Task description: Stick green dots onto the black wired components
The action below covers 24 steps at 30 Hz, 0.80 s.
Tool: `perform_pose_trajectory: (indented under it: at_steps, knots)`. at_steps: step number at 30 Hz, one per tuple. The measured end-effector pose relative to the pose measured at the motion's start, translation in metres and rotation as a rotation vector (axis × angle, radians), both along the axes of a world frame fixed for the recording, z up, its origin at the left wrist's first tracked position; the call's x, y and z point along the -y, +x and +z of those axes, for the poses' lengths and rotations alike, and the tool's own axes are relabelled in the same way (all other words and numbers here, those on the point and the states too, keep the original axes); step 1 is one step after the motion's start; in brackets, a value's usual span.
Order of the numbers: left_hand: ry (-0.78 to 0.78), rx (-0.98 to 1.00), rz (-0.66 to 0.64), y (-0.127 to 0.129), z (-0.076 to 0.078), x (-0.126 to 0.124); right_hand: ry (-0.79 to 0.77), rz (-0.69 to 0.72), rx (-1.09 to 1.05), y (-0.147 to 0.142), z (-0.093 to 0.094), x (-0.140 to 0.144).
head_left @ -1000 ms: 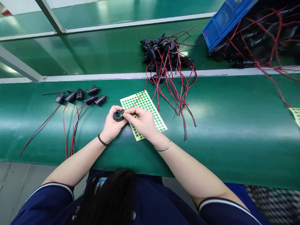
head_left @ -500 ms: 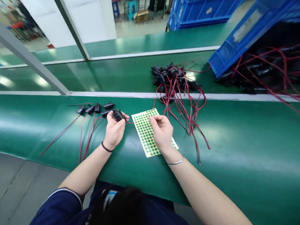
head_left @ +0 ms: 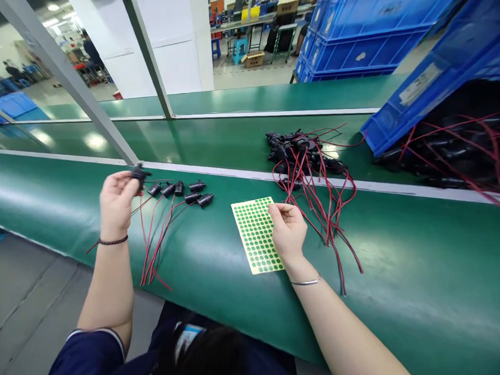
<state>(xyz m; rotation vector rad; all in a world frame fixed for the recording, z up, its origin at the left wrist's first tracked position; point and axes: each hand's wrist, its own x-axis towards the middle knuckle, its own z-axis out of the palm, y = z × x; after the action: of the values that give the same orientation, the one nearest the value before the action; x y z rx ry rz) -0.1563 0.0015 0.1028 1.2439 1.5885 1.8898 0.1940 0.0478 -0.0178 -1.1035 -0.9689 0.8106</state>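
My left hand (head_left: 116, 201) pinches a black connector (head_left: 139, 172) above the desk (head_left: 203, 261), wires trailing down-right. My right hand (head_left: 288, 230), fingers curled, rests on the green-dot sticker sheet (head_left: 256, 234). No readable writing.

The left hand (head_left: 116, 201) pinches a small black round connector (head_left: 138, 173) with red wires above the green conveyor belt (head_left: 402, 258). The right hand (head_left: 288, 230) rests on a pale sheet of green dot stickers (head_left: 254, 234).
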Motion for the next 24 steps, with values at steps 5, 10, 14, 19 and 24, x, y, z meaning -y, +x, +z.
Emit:
perform_pose_trajectory:
  at_steps: [5, 10, 14, 19, 24]
  knots:
    - [-0.509, -0.476, 0.038, -0.006, -0.057, -0.023, 0.01, 0.066, 0.222, 0.005, -0.007, -0.002]
    - [-0.564, -0.846, 0.013, 0.01, -0.071, -0.028, 0.169, 0.084, 0.754, 0.026, -0.011, -0.012]
    - [-0.342, -0.999, 0.068, 0.048, -0.058, -0.026, 0.083, 0.151, 1.061, 0.034, -0.015, -0.018]
    - [-0.26, -1.088, -0.489, 0.149, -0.063, -0.042, -0.097, 0.198, 1.297, 0.025, -0.007, -0.005]
    - [-0.553, -1.117, -0.549, 0.21, -0.09, -0.067, -0.162, 0.204, 1.375, 0.017, 0.008, 0.011]
